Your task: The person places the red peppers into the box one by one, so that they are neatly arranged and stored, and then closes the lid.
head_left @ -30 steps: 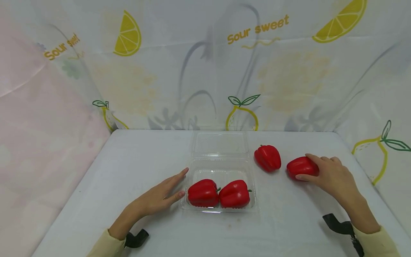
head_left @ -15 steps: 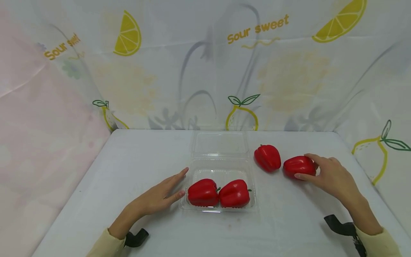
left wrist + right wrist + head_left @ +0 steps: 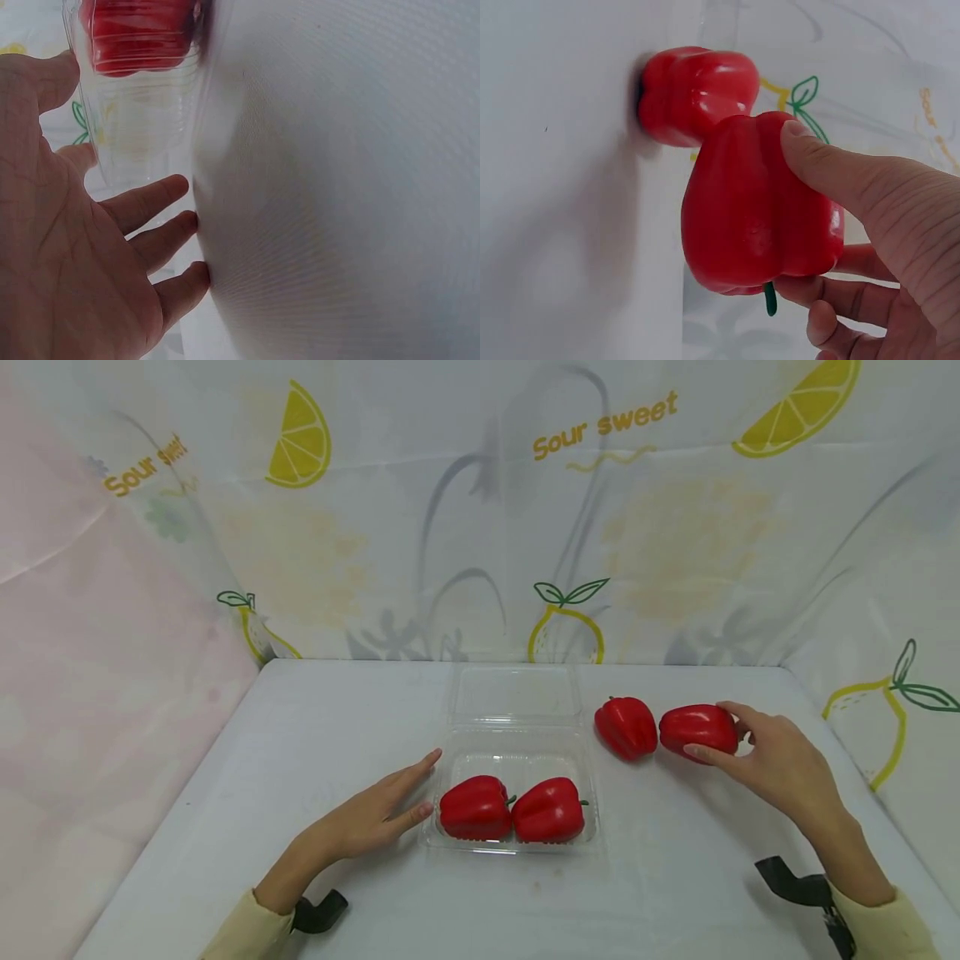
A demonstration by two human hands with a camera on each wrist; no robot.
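Note:
My right hand (image 3: 783,764) pinches a red bell pepper (image 3: 699,729) between thumb and fingers at the right of the table. In the right wrist view this pepper (image 3: 757,210) shows a short green stem pointing down, and a gap of table shows beside it. Close to its left lies another red bell pepper (image 3: 626,728). My left hand (image 3: 367,818) is at the left side of a clear plastic clamshell box (image 3: 517,760), fingers extended, thumb and fingertips right at its wall. Inside the box, along its front, two red bell peppers (image 3: 475,808) lie side by side.
The box's clear lid (image 3: 515,693) is folded back flat on the white table (image 3: 337,710). Behind the table hangs a cloth (image 3: 405,527) printed with lemons and lettering. A black wrist mount (image 3: 791,882) is on each forearm.
My right hand has gripped the right-hand pepper, shifted it slightly left and raised it. The left hand and the peppers in the box have stayed put.

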